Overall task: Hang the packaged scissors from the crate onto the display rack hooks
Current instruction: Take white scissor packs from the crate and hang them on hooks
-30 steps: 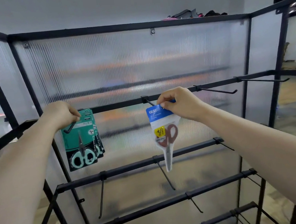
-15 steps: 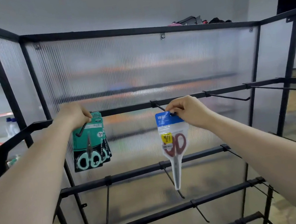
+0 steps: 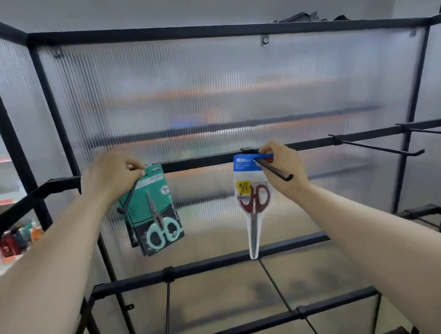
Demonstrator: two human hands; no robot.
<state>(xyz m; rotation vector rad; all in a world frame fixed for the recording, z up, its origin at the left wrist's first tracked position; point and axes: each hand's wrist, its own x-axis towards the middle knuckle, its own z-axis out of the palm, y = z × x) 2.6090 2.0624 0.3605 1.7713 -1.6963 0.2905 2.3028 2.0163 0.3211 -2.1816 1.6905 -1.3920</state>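
Black steel makes up the rack, and its top rail [image 3: 198, 162] is the reference. Nearest, both forearms reach up toward it. Just below the rail's left part, the left hand [image 3: 112, 174] pinches the top of the green scissors packs [image 3: 153, 209], which are threaded on a hook [image 3: 128, 195]. Below the rail's middle, the right hand [image 3: 282, 162] pinches the blue header of a red-handled scissors pack [image 3: 250, 191], already on its hook [image 3: 274, 169]. Both look seated, awaiting release. Farther right along the rail, bare hooks [image 3: 377, 146] suggest more hanging remains. The crate is out of view.
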